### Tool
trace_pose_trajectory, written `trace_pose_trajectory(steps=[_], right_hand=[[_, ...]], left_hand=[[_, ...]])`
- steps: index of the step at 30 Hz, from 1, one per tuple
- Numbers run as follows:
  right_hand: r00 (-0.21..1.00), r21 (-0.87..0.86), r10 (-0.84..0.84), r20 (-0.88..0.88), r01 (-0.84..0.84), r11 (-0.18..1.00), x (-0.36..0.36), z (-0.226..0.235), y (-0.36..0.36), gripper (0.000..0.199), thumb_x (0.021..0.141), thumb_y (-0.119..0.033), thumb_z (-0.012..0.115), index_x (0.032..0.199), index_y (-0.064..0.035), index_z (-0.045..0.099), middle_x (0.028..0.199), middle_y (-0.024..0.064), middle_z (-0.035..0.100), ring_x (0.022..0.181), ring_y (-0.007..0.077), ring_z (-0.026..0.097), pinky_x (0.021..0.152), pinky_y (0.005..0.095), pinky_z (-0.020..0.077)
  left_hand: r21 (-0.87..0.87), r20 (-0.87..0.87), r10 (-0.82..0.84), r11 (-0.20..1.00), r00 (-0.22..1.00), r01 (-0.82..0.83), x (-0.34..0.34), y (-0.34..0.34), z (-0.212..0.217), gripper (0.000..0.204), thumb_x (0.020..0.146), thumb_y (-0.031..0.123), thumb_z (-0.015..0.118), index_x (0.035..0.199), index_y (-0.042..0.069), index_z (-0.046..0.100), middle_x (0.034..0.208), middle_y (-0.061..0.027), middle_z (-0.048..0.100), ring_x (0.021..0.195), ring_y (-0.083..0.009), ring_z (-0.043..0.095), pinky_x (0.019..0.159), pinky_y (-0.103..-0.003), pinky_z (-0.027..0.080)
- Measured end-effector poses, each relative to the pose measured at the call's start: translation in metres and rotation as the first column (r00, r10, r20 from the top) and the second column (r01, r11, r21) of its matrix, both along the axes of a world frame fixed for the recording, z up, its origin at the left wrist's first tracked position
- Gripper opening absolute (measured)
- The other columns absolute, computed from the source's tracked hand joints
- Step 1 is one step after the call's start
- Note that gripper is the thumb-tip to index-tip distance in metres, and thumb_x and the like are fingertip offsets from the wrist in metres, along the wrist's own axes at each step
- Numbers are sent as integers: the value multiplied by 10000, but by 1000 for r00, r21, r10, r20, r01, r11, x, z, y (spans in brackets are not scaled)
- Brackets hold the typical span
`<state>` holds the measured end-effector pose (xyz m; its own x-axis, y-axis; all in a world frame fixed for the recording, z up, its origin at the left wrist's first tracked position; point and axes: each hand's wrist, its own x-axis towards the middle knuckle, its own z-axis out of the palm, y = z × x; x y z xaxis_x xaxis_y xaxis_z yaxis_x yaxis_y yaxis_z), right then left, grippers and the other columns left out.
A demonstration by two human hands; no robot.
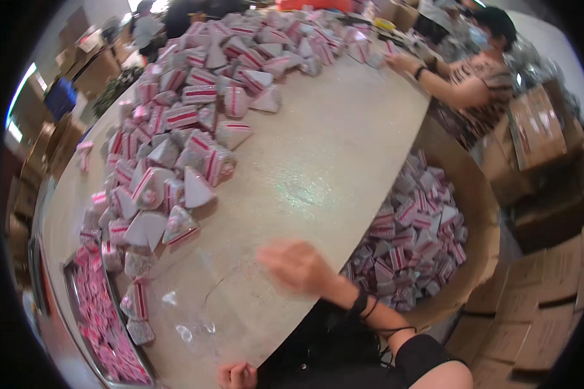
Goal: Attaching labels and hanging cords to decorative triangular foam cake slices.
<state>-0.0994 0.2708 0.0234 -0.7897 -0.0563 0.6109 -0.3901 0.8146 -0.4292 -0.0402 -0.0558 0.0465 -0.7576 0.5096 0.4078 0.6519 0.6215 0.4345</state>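
- Dozens of white wedges with pink stripes [182, 117] lie heaped on the table, ahead and to the left of the right hand, well beyond its fingers at the far end of the heap.
- The closest of these, a speckled wedge [180, 225] and a white-faced one [199, 188], sit to the left of the right hand, apart from it.
- The right hand [297, 267] is over the bare part of the table [305, 188], near the edge, its fingers pointing left; a black band [359, 301] circles the wrist behind it.
- The left hand [237, 375] is nearer the body, below and left of the right one, at the table's near edge, its fingers curled and partly cut off by the frame.
- Motion blur covers the right hand and little of the left one shows, so I cannot tell whether either grips anything.
- Farther left of both hands, a metal tray [72, 301] holds many small pink pieces [107, 330].
- To the right of the right hand, beside the table, a big cardboard container [483, 259] holds more striped wedges [415, 233].
- Beyond that container, farther right, are brown cartons [548, 279].
- Far ahead and right of the hands, a masked co-worker [477, 87] reaches toward the table's edge.
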Motion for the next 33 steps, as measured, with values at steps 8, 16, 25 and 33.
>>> trace_pose_trajectory(steps=[8,16,25,33], right_hand=[[84,42,-987,139,995,91,106,-83,248,533,772,-262,708,1220,-33,529,1242,222,511,1196,419,438,968,500,389],[48,295,-817,575,919,262,141,-155,266,797,647,-362,802,1274,18,489,1395,338,359,1287,493,354,1057,525,352],[174,-926,-976,132,373,-59,97,-9,128,366,846,-227,701,1069,-10,509,1038,93,552,886,180,566,753,335,506],[997,-854,78,9,-34,520,10,6,-32,346,878,-103,616,1147,-11,418,1118,161,491,1137,286,530,1014,418,393]], left_hand=[[51,84,-28,998,996,24,-2,-2,-9,155,750,-19,701,869,77,674,738,-100,599,609,-239,539,541,-350,467],[51,44,24,998,999,-26,-5,0,2,77,771,9,689,802,71,656,707,-60,593,587,-158,519,525,-295,438],[61,50,150,986,987,-153,4,-9,-21,195,657,-69,679,789,57,609,715,-49,528,564,-148,472,450,-258,361],[94,-56,183,980,981,-178,6,-10,-11,217,675,-26,732,841,86,647,760,-58,622,658,-208,570,583,-305,477]])
